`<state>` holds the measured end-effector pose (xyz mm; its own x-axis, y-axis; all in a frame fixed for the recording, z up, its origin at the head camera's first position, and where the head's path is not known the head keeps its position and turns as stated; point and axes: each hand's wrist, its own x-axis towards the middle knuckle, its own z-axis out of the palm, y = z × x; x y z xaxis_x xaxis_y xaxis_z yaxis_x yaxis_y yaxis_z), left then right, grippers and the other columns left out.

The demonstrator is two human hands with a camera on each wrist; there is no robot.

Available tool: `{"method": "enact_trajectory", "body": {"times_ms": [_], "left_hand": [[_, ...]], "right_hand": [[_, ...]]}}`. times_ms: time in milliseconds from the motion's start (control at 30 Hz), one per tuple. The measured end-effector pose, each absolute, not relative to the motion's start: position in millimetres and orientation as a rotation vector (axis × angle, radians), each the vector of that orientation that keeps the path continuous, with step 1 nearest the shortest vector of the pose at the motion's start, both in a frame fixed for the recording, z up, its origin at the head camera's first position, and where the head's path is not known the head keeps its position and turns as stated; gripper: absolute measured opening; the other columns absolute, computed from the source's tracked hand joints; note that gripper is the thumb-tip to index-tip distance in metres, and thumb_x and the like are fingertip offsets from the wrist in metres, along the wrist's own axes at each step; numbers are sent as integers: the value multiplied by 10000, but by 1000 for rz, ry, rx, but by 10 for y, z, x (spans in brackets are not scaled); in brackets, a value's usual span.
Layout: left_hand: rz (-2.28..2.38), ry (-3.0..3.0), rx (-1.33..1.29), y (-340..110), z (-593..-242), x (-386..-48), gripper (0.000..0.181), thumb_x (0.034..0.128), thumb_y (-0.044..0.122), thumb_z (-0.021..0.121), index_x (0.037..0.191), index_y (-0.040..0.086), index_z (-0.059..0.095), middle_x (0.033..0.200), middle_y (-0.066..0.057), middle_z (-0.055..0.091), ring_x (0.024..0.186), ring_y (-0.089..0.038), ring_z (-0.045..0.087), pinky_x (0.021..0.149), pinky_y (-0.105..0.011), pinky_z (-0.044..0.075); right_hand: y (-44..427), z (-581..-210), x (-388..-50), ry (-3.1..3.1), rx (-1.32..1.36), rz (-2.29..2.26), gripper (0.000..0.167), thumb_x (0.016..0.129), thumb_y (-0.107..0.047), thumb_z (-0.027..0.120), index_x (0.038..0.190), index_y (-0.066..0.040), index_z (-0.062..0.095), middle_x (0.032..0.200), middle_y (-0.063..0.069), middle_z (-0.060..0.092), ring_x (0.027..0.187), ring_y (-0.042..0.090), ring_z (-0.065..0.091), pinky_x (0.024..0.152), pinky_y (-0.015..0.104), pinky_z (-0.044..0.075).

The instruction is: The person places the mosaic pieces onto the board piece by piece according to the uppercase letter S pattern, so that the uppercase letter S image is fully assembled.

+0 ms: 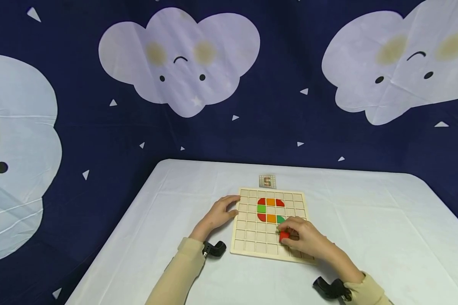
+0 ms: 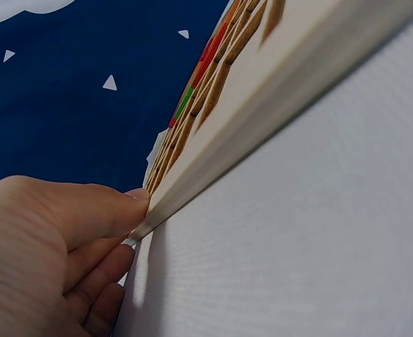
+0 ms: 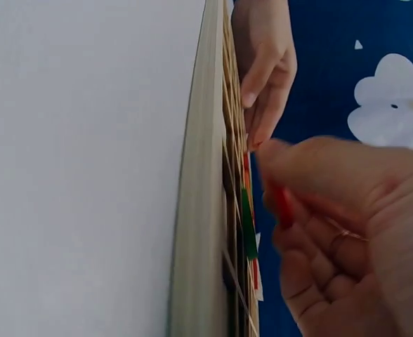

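Observation:
A wooden grid board lies on the table, with red, orange and green tiles set in its upper middle. My left hand holds the board's left edge; in the left wrist view, the thumb touches the rim and the other fingers bend below it. Over the lower right of the grid, my right hand pinches a red tile between thumb and fingers. The same red tile shows partly hidden by fingers in the right wrist view. Just above that hand sits a green rounded tile.
Behind the board lies a small pattern card showing an S-like shape on a grid. A white cloth covers the table. A dark blue curtain with clouds hangs beyond the table's far edge.

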<state>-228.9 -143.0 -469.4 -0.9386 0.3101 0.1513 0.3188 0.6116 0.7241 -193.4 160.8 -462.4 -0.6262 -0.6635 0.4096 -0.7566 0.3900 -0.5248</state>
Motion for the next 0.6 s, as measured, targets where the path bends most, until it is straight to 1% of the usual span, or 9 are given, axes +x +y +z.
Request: {"method": "enact_trajectory", "body": {"times_ms": [267, 600], "left_hand": [[-1256, -2815, -543, -1430, -4704, -2312, 479, 888, 84, 622, 1348, 32, 500, 1384, -114, 474, 1309, -284, 379, 1086, -431, 289], [-1261, -2811, -546, -1427, -4718, -2309, 480, 886, 82, 623, 1346, 24, 498, 1383, -120, 474, 1309, -285, 379, 1089, -430, 284]], "right_hand": [[1591, -4684, -1944, -2498, 1304, 979, 302, 774, -72, 762, 1054, -82, 652, 993, -44, 602, 795, 65, 511, 652, 209, 476], [1577, -4677, -1925, -2525, 1301, 1095, 292, 788, -44, 746, 1063, -79, 654, 942, -41, 620, 790, 76, 568, 642, 215, 512]]}}
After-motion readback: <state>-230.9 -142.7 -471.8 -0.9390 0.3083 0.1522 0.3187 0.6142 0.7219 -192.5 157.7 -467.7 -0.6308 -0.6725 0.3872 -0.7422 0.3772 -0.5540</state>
